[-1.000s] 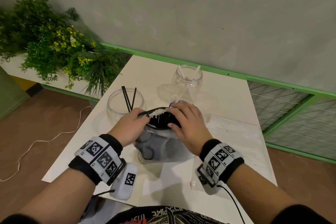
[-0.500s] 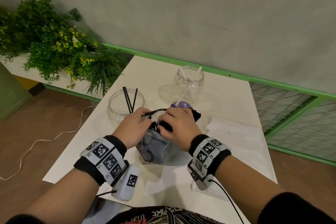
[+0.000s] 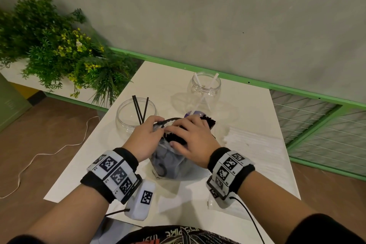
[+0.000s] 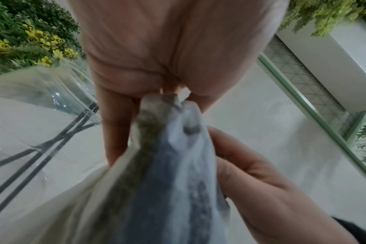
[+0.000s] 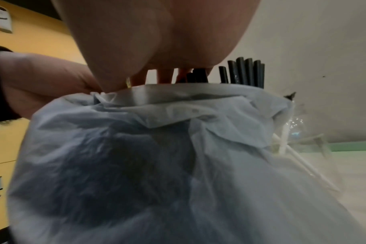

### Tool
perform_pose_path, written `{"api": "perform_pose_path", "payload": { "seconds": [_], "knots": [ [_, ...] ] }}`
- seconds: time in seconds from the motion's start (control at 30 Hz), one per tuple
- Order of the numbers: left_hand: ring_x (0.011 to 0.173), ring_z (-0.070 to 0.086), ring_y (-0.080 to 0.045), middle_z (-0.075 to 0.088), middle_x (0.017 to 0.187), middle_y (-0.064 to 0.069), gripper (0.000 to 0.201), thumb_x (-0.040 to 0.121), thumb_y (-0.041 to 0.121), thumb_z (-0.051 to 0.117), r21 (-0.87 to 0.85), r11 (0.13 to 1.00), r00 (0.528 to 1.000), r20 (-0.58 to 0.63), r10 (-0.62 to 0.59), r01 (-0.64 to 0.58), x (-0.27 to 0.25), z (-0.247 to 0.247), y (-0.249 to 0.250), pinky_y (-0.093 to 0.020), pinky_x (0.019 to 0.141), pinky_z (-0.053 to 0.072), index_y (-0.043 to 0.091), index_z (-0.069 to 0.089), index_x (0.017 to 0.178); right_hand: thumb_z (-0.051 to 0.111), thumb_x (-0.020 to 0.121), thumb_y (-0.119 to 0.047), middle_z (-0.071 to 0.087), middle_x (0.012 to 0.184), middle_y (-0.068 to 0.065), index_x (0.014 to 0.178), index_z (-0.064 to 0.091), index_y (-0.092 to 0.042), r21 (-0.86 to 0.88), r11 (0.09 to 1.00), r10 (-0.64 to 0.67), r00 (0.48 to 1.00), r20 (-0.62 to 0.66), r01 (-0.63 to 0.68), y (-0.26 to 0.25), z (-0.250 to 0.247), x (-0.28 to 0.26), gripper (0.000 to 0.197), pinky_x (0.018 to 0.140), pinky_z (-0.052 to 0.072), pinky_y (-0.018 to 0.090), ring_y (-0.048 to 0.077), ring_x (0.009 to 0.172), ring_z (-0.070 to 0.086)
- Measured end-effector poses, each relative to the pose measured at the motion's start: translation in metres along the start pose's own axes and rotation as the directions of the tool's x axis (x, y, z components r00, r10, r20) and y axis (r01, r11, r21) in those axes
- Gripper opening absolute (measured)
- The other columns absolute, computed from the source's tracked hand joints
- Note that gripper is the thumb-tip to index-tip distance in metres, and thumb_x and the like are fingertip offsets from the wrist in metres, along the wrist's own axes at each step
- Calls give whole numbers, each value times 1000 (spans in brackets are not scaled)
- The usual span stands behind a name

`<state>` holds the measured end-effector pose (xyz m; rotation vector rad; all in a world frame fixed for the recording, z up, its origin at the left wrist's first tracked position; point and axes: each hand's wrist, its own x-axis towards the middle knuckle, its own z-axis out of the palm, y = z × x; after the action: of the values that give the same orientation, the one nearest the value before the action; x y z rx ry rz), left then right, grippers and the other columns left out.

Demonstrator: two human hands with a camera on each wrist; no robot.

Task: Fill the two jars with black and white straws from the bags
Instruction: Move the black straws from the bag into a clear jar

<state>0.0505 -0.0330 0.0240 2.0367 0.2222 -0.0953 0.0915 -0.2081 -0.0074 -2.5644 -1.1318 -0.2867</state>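
A grey plastic bag [image 3: 168, 166] of black straws [image 3: 208, 121] stands mid-table. My left hand [image 3: 150, 130] pinches the bag's rim on its left side; the left wrist view shows the bunched plastic [image 4: 167, 181] caught between those fingers. My right hand [image 3: 178, 134] curls over the bag mouth, fingers among the straw tops and thumb against the near side. In the right wrist view, straw tips [image 5: 242, 72] stick up past the bag [image 5: 136, 165]. A wide jar [image 3: 136, 113] holds three black straws. A rounder jar [image 3: 206, 89] holds two white straws.
A flat pack of white straws [image 3: 255, 140] lies on the table's right side. A planter with green and yellow plants [image 3: 59, 55] stands left of the table. A green rail [image 3: 257, 83] and mesh run behind and to the right. The table's near edge [image 3: 178, 218] is at my body.
My right hand went from lying flat over the bag mouth to curling into the black straws, nearer my left hand. The straw bundle now leans toward the far right. The left hand kept its pinch.
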Motion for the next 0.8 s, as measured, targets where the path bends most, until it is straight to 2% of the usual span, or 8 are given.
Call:
{"api": "perform_pose_path", "payload": {
  "seconds": [0.13, 0.27, 0.4, 0.47, 0.53, 0.6, 0.7, 0.8],
  "knots": [
    [65, 51, -8, 56, 77, 3, 30, 95, 14, 46, 9, 1000, 1000, 4, -2, 2, 1, 0, -1, -13, 51, 36, 22, 50, 124, 46, 88, -47, 61, 103, -8, 119, 62, -33, -2, 999, -35, 999, -19, 35, 2, 5, 3, 37, 81, 32, 37, 25, 101, 45],
    [55, 44, -12, 51, 68, 1, 28, 95, 14, 47, 1, 1000, 1000, 0, -4, 4, 0, 0, -2, -14, 45, 32, 22, 51, 121, 53, 87, -38, 63, 88, -7, 94, 72, -25, 84, 996, 40, 990, -137, -29, 16, 5, 6, 24, 76, 44, 43, 23, 90, 48],
    [48, 42, -8, 48, 63, 0, 30, 96, 14, 43, 4, 1000, 999, -22, -26, 26, 2, -6, -10, -19, 45, 32, 26, 52, 122, 50, 84, -43, 61, 88, -7, 81, 67, -20, 54, 985, 168, 970, -177, -161, 31, 1, -2, 28, 90, 34, 39, 19, 108, 45],
    [46, 43, -1, 50, 62, 3, 38, 94, 9, 41, -3, 1000, 1000, -15, 22, -22, 0, -8, -10, -14, 46, 34, 32, 53, 121, 43, 87, -46, 58, 94, -5, 84, 65, -18, 45, 984, 178, 980, -95, -174, 34, 0, -4, 36, 99, 31, 39, 19, 109, 49],
    [72, 55, 4, 64, 90, 6, 43, 93, 4, 41, 23, 996, 996, -4, 84, -83, -1, -8, -9, -4, 62, 39, 34, 62, 116, 39, 88, -46, 54, 97, -4, 90, 63, -17, 49, 983, 177, 983, -49, -175, 33, 0, -3, 37, 98, 33, 40, 19, 98, 52],
    [96, 57, -3, 62, 112, 9, 40, 93, 4, 42, 89, 991, 995, 14, 101, -102, -2, -8, -7, 0, 75, 37, 30, 68, 110, 38, 87, -46, 52, 103, -2, 100, 62, -19, 36, 982, 188, 981, -37, -187, 31, 1, 0, 38, 91, 34, 37, 20, 95, 48],
    [82, 60, -5, 65, 104, 6, 34, 95, 13, 41, 140, 989, 998, 49, 37, -44, -1, -10, -5, -10, 66, 42, 27, 70, 109, 37, 86, -46, 53, 113, 0, 116, 59, -22, 18, 978, 209, 978, -17, -208, 28, 1, 4, 44, 87, 33, 37, 21, 101, 45],
    [97, 60, -18, 69, 101, -3, 34, 95, 26, 40, 178, 984, 995, 97, 11, -29, -1, -11, -8, -28, 86, 46, 19, 72, 97, 38, 86, -48, 60, 109, -4, 113, 63, -23, -52, 985, 167, 986, -1, -167, 24, 2, 5, 45, 87, 36, 41, 21, 103, 42]
  ]
}}
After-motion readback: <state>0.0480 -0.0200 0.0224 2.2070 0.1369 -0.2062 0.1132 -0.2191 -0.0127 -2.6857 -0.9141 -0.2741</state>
